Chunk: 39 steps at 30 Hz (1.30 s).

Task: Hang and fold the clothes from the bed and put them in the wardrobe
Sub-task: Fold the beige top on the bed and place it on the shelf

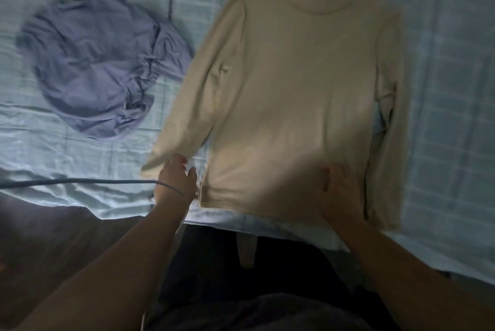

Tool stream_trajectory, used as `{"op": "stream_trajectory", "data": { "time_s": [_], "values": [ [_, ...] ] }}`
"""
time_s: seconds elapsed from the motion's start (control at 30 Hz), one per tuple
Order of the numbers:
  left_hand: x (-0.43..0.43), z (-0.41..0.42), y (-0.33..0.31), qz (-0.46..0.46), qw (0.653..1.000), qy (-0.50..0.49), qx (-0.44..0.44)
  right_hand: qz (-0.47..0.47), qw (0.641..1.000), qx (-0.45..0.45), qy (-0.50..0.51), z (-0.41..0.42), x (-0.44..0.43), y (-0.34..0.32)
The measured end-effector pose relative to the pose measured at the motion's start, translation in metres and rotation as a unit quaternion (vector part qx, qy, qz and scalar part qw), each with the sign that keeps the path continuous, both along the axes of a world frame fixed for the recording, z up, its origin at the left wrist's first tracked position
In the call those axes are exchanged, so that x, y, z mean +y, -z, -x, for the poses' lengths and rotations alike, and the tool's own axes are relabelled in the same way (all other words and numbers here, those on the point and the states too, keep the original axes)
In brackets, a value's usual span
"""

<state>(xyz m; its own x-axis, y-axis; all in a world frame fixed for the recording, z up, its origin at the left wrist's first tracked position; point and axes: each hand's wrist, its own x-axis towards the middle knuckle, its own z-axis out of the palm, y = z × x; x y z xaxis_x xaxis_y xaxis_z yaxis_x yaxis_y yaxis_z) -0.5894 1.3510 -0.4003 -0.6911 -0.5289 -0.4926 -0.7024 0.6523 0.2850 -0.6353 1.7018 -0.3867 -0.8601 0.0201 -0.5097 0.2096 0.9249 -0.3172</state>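
The cream sweater [302, 84] lies flat on the bed [442, 89], neckline away from the person. Left hand [175, 180]: grip loosely spread, touching the sleeve cuff. Right hand [337, 191]: grip spread flat, pressing the hem. A lavender garment [99, 62] lies crumpled to the left.

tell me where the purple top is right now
In the head view the purple top lies crumpled on the sheet at upper left, close beside the left sleeve side of the spread-out cream sweater.
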Motion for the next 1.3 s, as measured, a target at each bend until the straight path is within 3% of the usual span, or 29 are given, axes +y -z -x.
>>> {"op": "stream_trajectory", "data": {
  "time_s": [0.1,0.23,0.37,0.47,0.57,0.63,0.8,0.93,1.17,1.3],
  "values": [
    [-0.019,0.016,-0.013,0.009,0.998,-0.011,0.068,0.082,0.988,0.053,-0.118,0.024,-0.063,0.013],
    [-0.048,0.021,-0.013,0.027,0.990,-0.047,0.130,0.113,0.966,0.055,-0.228,0.062,-0.151,0.027],
    [-0.088,0.009,0.011,-0.020,0.997,-0.064,-0.043,0.090,0.941,0.095,-0.311,0.095,-0.232,0.041],
    [-0.108,-0.002,0.028,-0.069,0.993,-0.037,-0.088,0.072,0.926,0.144,-0.342,0.110,-0.276,0.050],
    [-0.135,0.003,0.035,-0.150,0.978,-0.035,-0.142,0.029,0.925,0.121,-0.358,0.112,-0.307,0.053],
    [-0.154,0.009,0.032,-0.236,0.956,0.019,-0.175,-0.025,0.921,0.098,-0.376,0.105,-0.319,0.053],
    [-0.211,0.044,-0.010,-0.417,0.908,0.036,-0.035,-0.104,0.935,0.057,-0.333,0.098,-0.348,0.042],
    [-0.263,0.086,-0.047,-0.565,0.823,-0.047,0.024,-0.081,0.957,0.050,-0.273,0.113,-0.387,0.031],
    [-0.333,0.141,-0.081,-0.628,0.769,-0.059,0.104,-0.031,0.981,0.132,-0.139,0.148,-0.460,-0.002],
    [-0.364,0.155,-0.078,-0.653,0.729,-0.128,0.159,-0.013,0.976,0.185,-0.117,0.171,-0.487,-0.003]
  ]
}}
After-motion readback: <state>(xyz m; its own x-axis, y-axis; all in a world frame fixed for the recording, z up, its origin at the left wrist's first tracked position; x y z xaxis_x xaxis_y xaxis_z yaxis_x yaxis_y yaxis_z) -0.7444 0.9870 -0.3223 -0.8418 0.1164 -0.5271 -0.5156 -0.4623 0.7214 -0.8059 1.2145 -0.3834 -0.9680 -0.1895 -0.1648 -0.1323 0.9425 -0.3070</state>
